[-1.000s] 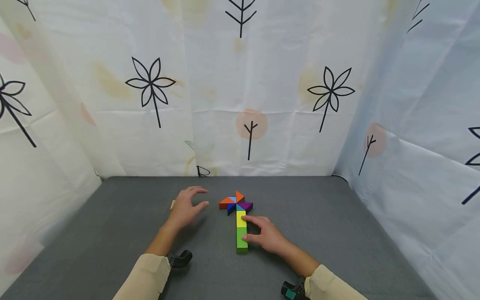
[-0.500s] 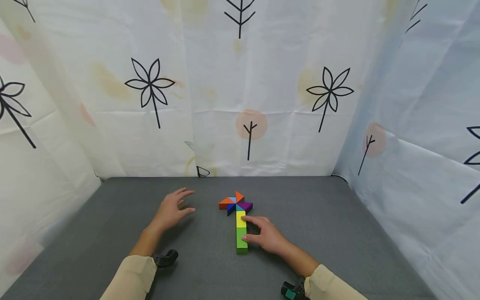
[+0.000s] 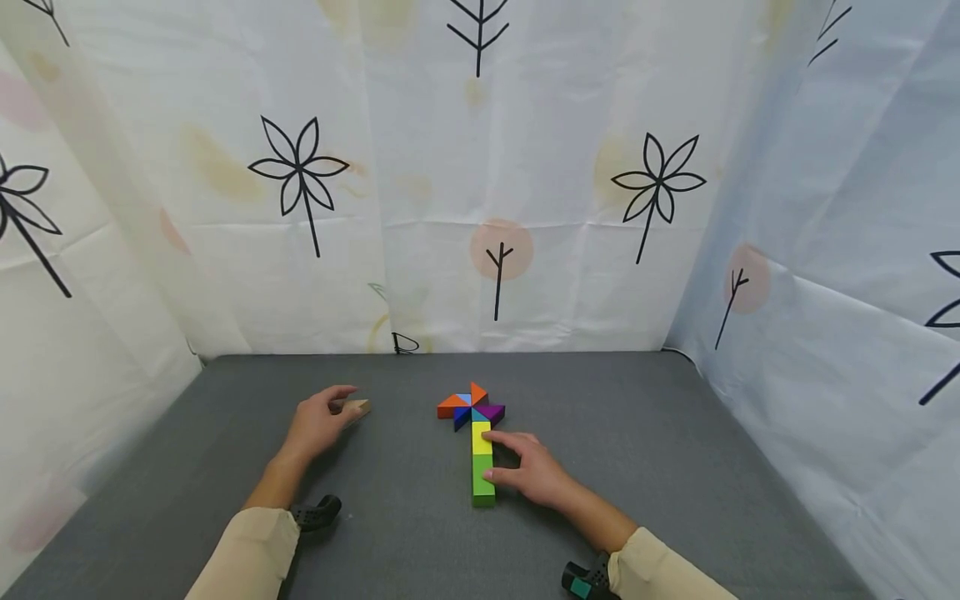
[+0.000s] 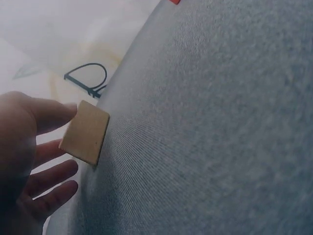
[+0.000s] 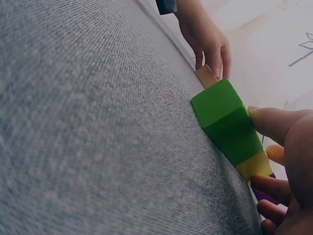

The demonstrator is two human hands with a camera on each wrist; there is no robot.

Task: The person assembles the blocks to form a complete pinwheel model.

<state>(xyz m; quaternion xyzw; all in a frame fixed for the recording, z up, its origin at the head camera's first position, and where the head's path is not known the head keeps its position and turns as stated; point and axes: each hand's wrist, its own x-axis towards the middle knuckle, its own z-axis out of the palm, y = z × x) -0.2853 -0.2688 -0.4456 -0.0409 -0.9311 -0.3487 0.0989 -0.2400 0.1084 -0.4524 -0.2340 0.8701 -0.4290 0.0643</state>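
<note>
My left hand (image 3: pixel 311 429) has its thumb and index finger about a plain wooden block (image 4: pixel 87 132) on the left of the table; the thumb touches its edge and the index finger passes behind it. My right hand (image 3: pixel 536 471) rests against the right side of a row of blocks, its thumb on the green block (image 3: pixel 483 485) and a fingertip on the yellow block (image 3: pixel 482 439). Beyond the yellow block, triangular blocks form a pinwheel, among them an orange triangle (image 3: pixel 452 407), a purple triangle (image 3: pixel 492 413) and a dark blue triangle (image 3: pixel 461 417).
A grey cloth-covered table (image 3: pixel 637 442) lies under everything. White curtains (image 3: pixel 420 183) with drawn plants stand behind it and at both sides. Black wrist devices sit on both arms, the left one (image 3: pixel 318 513) low over the table.
My left hand has moved left, away from the pinwheel, and its thumb and index finger have come together about the wooden block. The right hand and the coloured blocks have stayed put.
</note>
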